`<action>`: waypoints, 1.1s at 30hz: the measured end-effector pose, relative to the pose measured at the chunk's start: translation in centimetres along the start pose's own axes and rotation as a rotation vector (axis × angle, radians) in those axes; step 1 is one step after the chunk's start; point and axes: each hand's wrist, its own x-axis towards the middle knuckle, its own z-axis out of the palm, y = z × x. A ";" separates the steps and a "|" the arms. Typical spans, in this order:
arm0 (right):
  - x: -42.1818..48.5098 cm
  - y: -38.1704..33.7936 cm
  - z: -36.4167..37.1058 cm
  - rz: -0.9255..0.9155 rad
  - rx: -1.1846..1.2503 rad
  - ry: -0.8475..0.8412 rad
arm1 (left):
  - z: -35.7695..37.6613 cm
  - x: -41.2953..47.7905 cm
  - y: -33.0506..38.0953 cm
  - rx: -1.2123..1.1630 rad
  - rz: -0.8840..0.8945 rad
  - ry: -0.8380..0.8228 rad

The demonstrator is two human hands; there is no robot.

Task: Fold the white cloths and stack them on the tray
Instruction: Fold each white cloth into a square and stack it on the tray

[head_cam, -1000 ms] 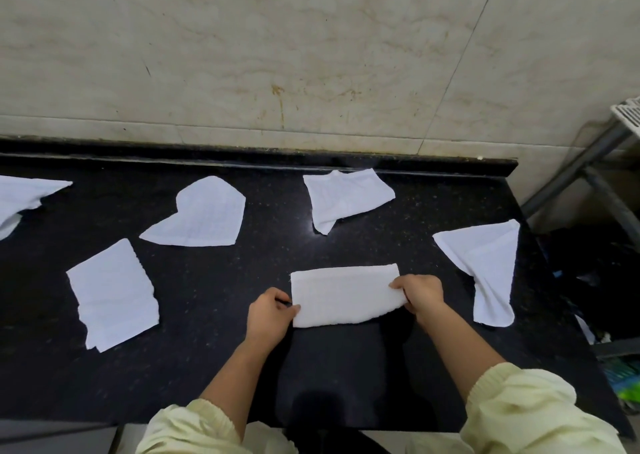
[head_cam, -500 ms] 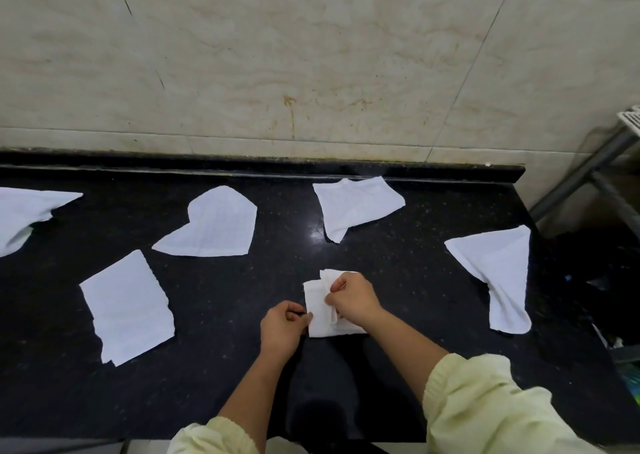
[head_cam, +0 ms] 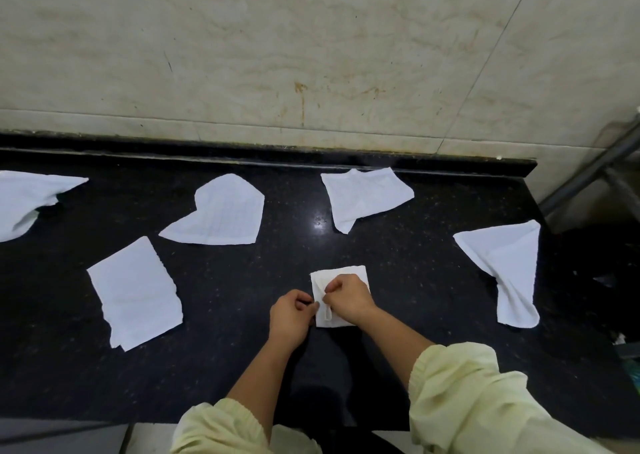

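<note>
Your right hand [head_cam: 347, 300] sits on the folded cloth [head_cam: 346, 272], pinching its loose flap; your left hand [head_cam: 292, 316] pinches the cloth's left edge, just beside it.

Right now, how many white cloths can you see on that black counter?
6: far-left cloth, cut off by the frame; near-left cloth; middle-left cloth behind it; back-centre cloth; right cloth; folded cloth pinched by left hand and right hand. More may lie outside view.

Small folded cloth [head_cam: 341, 275] sits square at centre front of the counter [head_cam: 225, 367], one flap lifted. Rectangular cloth [head_cam: 135, 292] lies flat to its left. Spread apart behind: far-left cloth [head_cam: 27, 200], heart-shaped cloth [head_cam: 221, 214], back-centre cloth [head_cam: 363, 197], triangular cloth [head_cam: 505, 270] at right.
</note>
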 end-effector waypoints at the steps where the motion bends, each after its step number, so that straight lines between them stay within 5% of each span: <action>1: 0.0 0.1 0.1 0.008 0.011 -0.021 | 0.0 0.1 -0.1 -0.013 -0.002 0.000; 7: 0.2 0.5 -1.2 0.060 0.196 -0.152 | -0.1 0.1 0.1 -0.085 -0.031 0.010; 15: 0.4 4.8 -5.4 0.167 0.157 0.198 | -0.1 -0.2 0.3 0.039 0.003 -0.032; 25: -0.3 4.6 -3.1 0.247 0.515 0.059 | -0.5 0.0 0.1 0.068 -0.029 -0.097; 33: -1.1 1.9 -4.9 0.130 0.670 -0.019 | -0.6 0.3 2.0 -0.013 -0.108 -0.077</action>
